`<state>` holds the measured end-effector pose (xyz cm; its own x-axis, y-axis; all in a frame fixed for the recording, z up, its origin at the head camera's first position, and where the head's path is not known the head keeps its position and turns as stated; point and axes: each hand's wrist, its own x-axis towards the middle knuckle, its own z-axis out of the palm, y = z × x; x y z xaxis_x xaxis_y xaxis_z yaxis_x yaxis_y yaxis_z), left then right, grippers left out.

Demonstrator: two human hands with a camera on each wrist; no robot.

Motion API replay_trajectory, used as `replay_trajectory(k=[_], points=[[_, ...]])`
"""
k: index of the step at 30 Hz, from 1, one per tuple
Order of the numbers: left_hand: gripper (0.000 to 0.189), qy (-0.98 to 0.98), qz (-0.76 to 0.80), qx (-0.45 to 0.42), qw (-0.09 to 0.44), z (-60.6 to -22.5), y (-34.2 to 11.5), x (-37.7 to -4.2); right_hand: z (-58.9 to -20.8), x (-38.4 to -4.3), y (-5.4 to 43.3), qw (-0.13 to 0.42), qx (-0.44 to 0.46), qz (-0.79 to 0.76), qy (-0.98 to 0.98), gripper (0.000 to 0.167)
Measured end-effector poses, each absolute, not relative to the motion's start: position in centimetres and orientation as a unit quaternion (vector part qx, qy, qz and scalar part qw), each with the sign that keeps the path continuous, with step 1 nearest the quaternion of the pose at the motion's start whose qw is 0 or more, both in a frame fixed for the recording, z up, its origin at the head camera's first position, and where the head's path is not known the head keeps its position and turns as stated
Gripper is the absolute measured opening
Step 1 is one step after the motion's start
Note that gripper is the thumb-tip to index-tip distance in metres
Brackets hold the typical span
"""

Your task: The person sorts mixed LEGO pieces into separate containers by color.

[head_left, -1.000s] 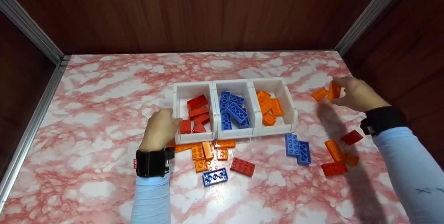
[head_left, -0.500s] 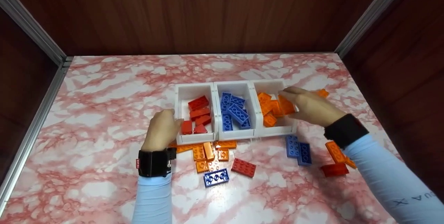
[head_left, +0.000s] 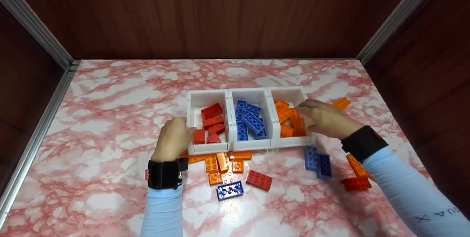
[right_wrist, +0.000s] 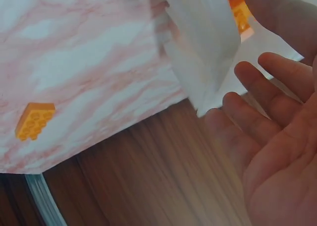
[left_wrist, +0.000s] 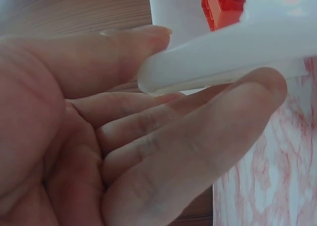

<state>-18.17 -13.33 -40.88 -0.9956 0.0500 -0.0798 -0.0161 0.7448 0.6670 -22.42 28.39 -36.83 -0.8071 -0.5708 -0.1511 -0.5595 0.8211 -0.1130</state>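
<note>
My left hand [head_left: 172,138] holds the left white bin [head_left: 189,119] by its near left edge. In the left wrist view, the thumb lies on one side of the white bin wall [left_wrist: 228,52] and the fingers on the other. Red bricks [head_left: 213,121] lie in this bin. My right hand [head_left: 328,117] is over the right side of the right white bin [head_left: 288,92], which contains orange bricks [head_left: 286,116]. Seen from the right wrist, the fingers [right_wrist: 267,97] are loosely spread beside the bin wall with nothing between them. Blue bricks [head_left: 251,119] fill part of the middle bin [head_left: 249,94].
Several orange bricks [head_left: 212,163], a blue brick [head_left: 230,190] and a red brick [head_left: 259,180] lie before the bins. Two blue bricks [head_left: 311,158], a red brick [head_left: 356,183] and an orange brick [head_left: 356,165] are at front right. Another orange brick [head_left: 341,103] lies behind the right hand.
My right hand has carried an orange brick leftward from the table's right side and let it go in the right bin. The left hand keeps its hold on the left bin.
</note>
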Motion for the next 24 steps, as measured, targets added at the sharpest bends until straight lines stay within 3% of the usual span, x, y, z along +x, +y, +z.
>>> replay_trajectory(k=[5,9,16,24], points=[[0.038,0.934,0.354,0.015,0.042,-40.9,-13.5,-18.2,-35.5,-22.7,30.2,0.036,-0.29,-0.039,0.956,0.06],[0.041,0.934,0.354,0.015,0.038,-41.0,-13.4,-18.3,-34.3,-23.3,32.3,0.029,-0.238,-0.048,0.97,0.059],[0.042,0.936,0.349,0.006,0.04,-41.1,-13.6,-18.2,-35.5,-25.9,36.9,0.054,-0.15,-0.102,0.982,0.056],[0.041,0.939,0.343,0.005,0.042,-40.9,-13.4,-18.3,-39.5,-28.4,40.2,0.143,-0.044,-0.147,0.978,0.065]])
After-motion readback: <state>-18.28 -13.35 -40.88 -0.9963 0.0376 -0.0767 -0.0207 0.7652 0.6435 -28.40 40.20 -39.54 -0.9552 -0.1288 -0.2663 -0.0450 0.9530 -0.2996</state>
